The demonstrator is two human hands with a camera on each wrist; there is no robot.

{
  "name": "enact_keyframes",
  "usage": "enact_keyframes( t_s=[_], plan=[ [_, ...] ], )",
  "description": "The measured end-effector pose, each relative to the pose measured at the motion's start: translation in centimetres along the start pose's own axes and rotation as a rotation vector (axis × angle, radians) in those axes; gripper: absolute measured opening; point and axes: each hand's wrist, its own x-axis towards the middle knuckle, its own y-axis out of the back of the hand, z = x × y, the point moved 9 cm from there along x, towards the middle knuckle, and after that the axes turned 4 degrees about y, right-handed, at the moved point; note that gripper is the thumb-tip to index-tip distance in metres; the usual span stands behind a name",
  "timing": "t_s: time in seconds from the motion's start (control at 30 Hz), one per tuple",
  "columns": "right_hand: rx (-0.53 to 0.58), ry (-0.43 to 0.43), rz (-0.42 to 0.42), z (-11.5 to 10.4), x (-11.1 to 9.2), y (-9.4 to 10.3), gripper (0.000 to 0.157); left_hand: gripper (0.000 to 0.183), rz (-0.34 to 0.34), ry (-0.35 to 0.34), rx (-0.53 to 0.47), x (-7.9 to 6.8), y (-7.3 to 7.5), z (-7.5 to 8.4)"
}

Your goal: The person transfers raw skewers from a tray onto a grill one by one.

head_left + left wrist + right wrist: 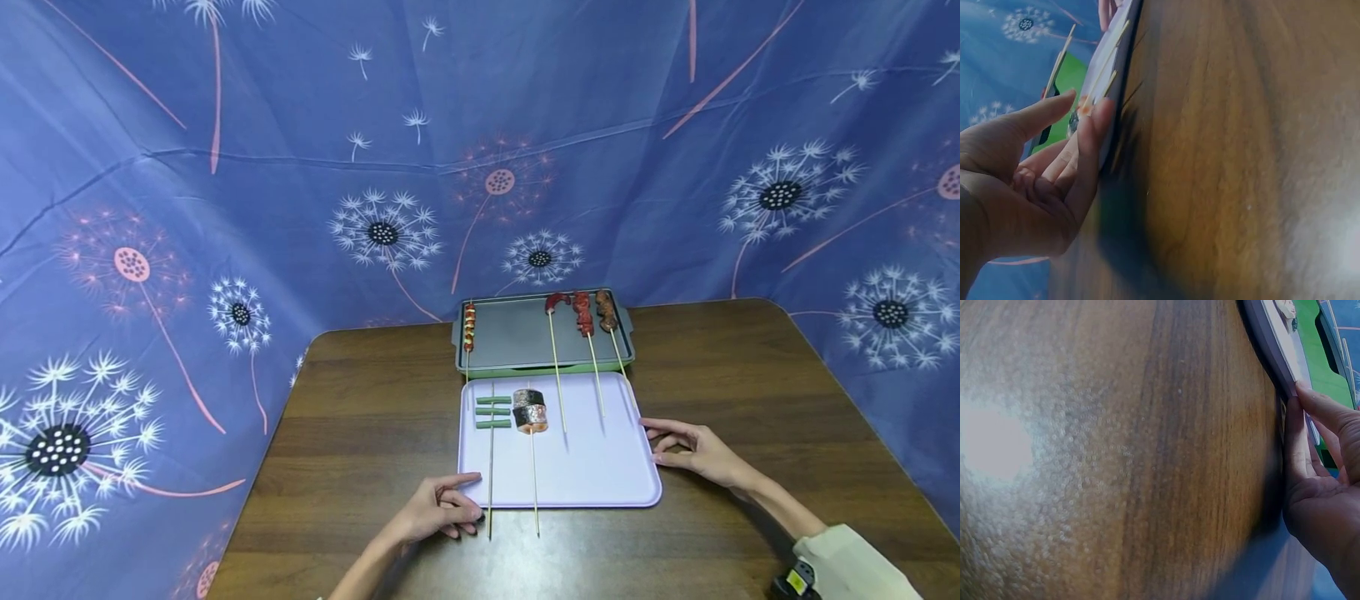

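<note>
A pale lilac tray (pixel 585 479) lies on the table, with a skewer of green vegetable pieces (pixel 492 412) and a skewer of silver-skinned fish chunks (pixel 530 412) on its left half. Their sticks reach over the front rim. My left hand (pixel 441 506) is at the front left corner, fingers loosely bent and thumb apart in the left wrist view, gripping nothing that I can see. On the right, my right hand (pixel 693 450) touches the tray's side rim with fingers and thumb extended; in the right wrist view its thumb (pixel 1322 406) meets the edge.
Behind the tray sits a grey grill plate (pixel 510 333) with a green base. It bears a thin colourful skewer (pixel 469 327) at left, and a curled red skewer (pixel 557 302), a red meat skewer (pixel 583 315) and a brown meat skewer (pixel 607 311) at right. A patterned blue cloth (pixel 600 167) hangs behind.
</note>
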Motion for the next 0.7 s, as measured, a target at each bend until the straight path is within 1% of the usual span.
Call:
enact_keyframes(
  t_s=[0.13,0.27,0.5,0.7],
  plan=[
    [0.004,0.002,-0.003,-0.1,0.1,-0.1,0.055,0.065,-0.003,-0.012,-0.002,0.1,-0.8,-0.2],
    [0.013,-0.007,-0.005,0.0,0.1,-0.1,0.055,0.068,0.013,0.001,-0.034,0.4,-1.4,-0.7],
    [0.011,-0.014,0.006,-0.1,0.1,0.0,0.055,0.072,0.05,0.004,-0.097,0.8,-1.7,-1.1],
    [0.005,-0.008,-0.001,0.0,0.0,-0.1,0.055,0.073,0.082,0.04,-0.123,0.9,-1.8,-1.2]
  ],
)
